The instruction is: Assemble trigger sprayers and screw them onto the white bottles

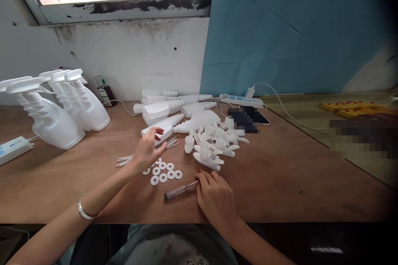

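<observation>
My left hand (pixel 151 149) is open, thumb and fingers spread with nothing between them. My right hand (pixel 216 196) is curled on the tabletop (pixel 298 174), its fingers over the end of the metal shaft of one slim tool (pixel 182 190); whether they pinch it or only rest there I cannot tell. The tool has a clear, glossy handle with a dark butt, pointing left from my right hand.

Just beside my left wrist I count about ten flat, smooth white rings (pixel 163 177), each with a round hole, a few partly hidden behind the wrist. Thin, straight white tubes (pixel 171 142) lie in a loose bundle by my left hand, showing on both sides of it, too overlapped to count. Just beyond my right hand is a heap of white plastic trigger heads (pixel 205 155), with round cup-like collars and curved levers, too tangled to number.

Past my left hand lie at least six smooth white plastic bottles (pixel 197 121) with ribbed, tapering necks. Well to the left of that hand stand assembled spray bottles (pixel 57 126), about five heads showing above rounded, overlapping bodies. One metal bracelet (pixel 83 209) rings my left forearm. The tabletop is brown and slightly scuffed.
</observation>
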Available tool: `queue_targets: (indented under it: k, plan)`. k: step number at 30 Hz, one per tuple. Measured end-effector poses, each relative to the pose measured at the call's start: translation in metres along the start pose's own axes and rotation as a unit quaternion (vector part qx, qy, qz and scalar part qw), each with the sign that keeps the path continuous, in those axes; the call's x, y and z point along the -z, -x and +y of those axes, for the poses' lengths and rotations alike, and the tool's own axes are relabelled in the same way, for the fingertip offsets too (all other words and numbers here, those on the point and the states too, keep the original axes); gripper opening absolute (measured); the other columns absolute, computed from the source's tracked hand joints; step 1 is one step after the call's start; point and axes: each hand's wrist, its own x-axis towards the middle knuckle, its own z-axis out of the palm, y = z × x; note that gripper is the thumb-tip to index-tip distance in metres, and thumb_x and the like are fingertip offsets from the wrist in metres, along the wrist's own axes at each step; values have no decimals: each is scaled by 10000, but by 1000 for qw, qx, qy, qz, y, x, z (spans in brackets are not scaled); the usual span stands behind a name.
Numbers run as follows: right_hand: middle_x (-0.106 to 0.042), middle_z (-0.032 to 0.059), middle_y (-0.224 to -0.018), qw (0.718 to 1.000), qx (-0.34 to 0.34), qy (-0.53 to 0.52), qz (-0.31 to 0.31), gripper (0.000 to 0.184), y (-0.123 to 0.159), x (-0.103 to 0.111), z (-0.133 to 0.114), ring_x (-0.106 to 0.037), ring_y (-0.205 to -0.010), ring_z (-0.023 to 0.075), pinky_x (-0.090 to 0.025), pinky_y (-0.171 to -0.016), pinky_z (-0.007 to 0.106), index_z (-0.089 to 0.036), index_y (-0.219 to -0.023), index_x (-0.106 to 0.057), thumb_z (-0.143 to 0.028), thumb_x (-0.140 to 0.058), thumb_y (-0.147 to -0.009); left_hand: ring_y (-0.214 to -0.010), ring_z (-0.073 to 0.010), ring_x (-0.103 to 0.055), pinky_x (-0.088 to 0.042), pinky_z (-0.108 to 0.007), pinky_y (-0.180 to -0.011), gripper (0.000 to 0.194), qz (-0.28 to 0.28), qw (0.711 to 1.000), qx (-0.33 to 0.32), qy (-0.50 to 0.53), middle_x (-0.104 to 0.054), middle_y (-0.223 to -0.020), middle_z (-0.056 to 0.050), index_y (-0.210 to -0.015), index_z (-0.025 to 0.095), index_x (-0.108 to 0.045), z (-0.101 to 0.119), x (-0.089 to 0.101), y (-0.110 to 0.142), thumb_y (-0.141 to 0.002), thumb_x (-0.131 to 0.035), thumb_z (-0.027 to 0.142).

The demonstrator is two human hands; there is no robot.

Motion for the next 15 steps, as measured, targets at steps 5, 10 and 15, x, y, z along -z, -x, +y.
queue_targets:
  k: [5, 10, 15]
  plan:
    - [-663, 99, -959, 998, 42, -48, 17, 311, -2, 3, -1, -585, -778, 214, -445, -672, 322, -151, -924, -604, 13, -396, -762, -852, -198, -539, -405, -344, -765, 271, 323, 929, 127, -128, -547, -992, -52, -955, 158, -485, -63, 72, 2, -722, -594, 243]
    - [-659, 75, -900, 988, 84, -129, 25, 252, -6, 5, -5, -580, -744, 186, -455, -658, 303, -162, -874, -621, -42, -403, -828, -1134, -374, -334, -204, -473, -840, 301, 440, 856, 204, -180, -455, -1099, -108, -902, 133, -418, -114, 128, 7, -669, -573, 246]
    - [-657, 64, -820, 978, 121, -166, 31, 217, -7, 6, -6, -589, -744, 182, -457, -674, 302, -162, -856, -613, -57, -424, -835, -1147, -306, -357, -191, -372, -755, 283, 363, 893, 191, -186, -515, -803, 3, -635, 177, -365, -137, 129, -5, -639, -547, 394]
